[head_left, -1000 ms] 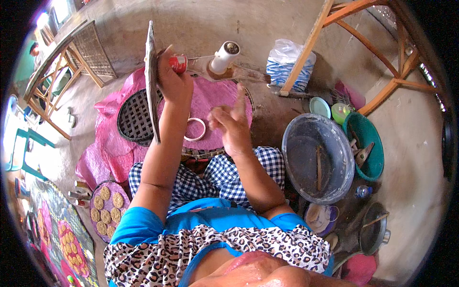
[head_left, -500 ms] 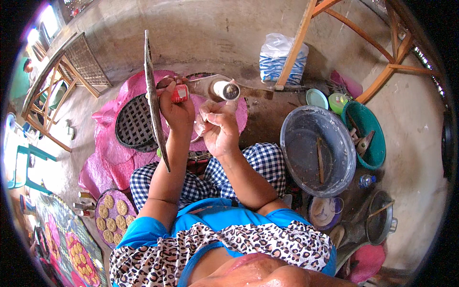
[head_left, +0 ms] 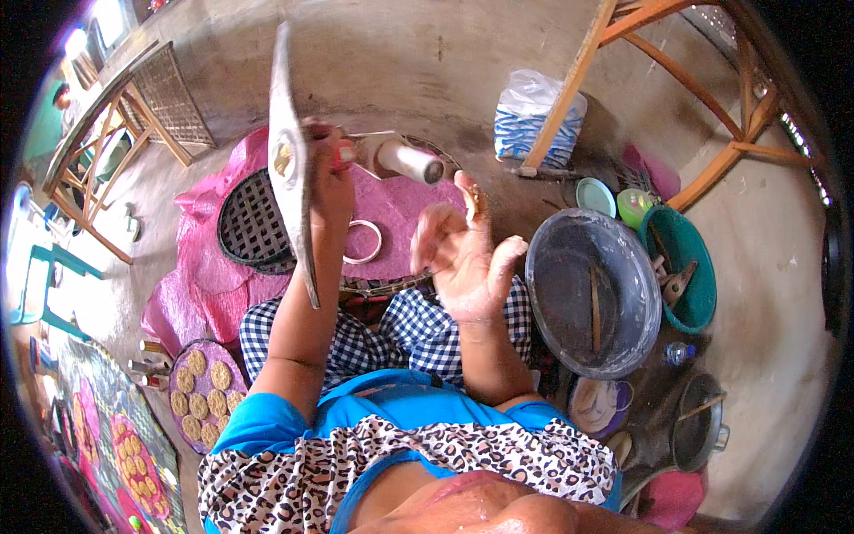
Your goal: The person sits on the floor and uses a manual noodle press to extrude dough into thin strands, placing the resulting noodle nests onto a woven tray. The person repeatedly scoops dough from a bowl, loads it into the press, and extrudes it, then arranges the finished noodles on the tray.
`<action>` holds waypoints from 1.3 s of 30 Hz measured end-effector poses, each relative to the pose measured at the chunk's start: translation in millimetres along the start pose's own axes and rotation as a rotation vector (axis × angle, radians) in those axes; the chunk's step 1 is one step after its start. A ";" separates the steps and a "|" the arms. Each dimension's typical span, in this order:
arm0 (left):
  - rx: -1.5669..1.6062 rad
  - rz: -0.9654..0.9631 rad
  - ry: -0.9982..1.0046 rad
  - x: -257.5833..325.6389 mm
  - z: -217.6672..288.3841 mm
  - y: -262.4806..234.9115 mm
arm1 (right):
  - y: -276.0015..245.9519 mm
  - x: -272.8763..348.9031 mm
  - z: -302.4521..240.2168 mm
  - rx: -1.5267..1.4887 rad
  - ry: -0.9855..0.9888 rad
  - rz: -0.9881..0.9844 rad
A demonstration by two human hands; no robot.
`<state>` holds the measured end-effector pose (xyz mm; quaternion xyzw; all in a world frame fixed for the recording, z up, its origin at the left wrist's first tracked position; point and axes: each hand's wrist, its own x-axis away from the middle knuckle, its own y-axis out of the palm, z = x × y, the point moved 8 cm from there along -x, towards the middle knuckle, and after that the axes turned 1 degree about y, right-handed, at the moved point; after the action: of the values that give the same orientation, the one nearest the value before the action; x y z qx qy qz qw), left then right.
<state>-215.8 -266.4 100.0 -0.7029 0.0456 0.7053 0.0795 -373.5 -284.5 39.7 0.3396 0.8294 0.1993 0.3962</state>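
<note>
My left hand point(head_left: 330, 182) grips a long, tapered wooden board point(head_left: 290, 191) with a hole near its middle. Something pale shows in that hole. On the hand's other side a red can-like cylinder point(head_left: 342, 153) shows, partly covered by the fingers. Just right of it is a white cylinder with a dark end point(head_left: 409, 162), beside a pale flat piece; I cannot tell whether the hand holds these too. My right hand point(head_left: 467, 262) is open, palm up, fingers apart and whitish, with a brown smear on one finger. Below lies a white ring point(head_left: 363, 242) on a round pink-covered tray point(head_left: 400, 214).
A black woven basket point(head_left: 253, 222) sits on pink sheeting at left. At right stand a large grey basin point(head_left: 547, 294) with a stick inside and a teal basin point(head_left: 703, 285) with tools. Several round patties lie on a tray point(head_left: 233, 358) at lower left. Wooden frame legs point(head_left: 569, 98) rise behind.
My right hand has opened and moved right, away from the left. The board has turned, showing more of its face. The white cylinder has tilted, and the ring has come into clear view.
</note>
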 end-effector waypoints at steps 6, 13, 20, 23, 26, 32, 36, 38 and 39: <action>0.854 -0.425 -0.481 -6.9 11.6 41.4 | 24.4 -27.6 -54.5 1.170 -0.574 -0.153; 0.634 -0.645 -0.273 -16.0 30.6 49.0 | 33.9 -41.3 -53.3 1.976 -0.478 -0.086; 0.460 -0.622 -0.295 -8.6 14.1 51.6 | 14.6 -24.8 -34.7 1.921 -0.326 -0.187; 0.654 -0.646 -0.497 -2.1 -6.7 63.9 | 0.9 -26.4 -40.2 1.547 -0.330 -0.213; 0.715 -0.660 -0.457 -1.4 -2.0 65.3 | -16.0 -35.8 -35.0 1.248 -0.305 -0.131; 0.382 -0.682 -0.166 -7.8 18.9 49.3 | -13.7 -29.1 -4.6 1.400 -0.251 -0.094; 0.246 -0.688 -0.121 -3.1 20.6 48.2 | -11.0 -23.7 10.3 1.162 -0.110 -0.032; 0.199 -0.679 -0.089 0.9 21.6 48.3 | -12.6 -25.7 16.8 0.859 -0.028 -0.052; 0.166 -0.714 -0.089 4.8 20.1 50.6 | -13.4 -27.7 18.8 0.713 0.003 -0.071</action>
<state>-244.6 -312.4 92.9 -0.6344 -0.1493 0.6568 0.3793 -351.3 -312.5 34.7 0.4272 0.8587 -0.1162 0.2582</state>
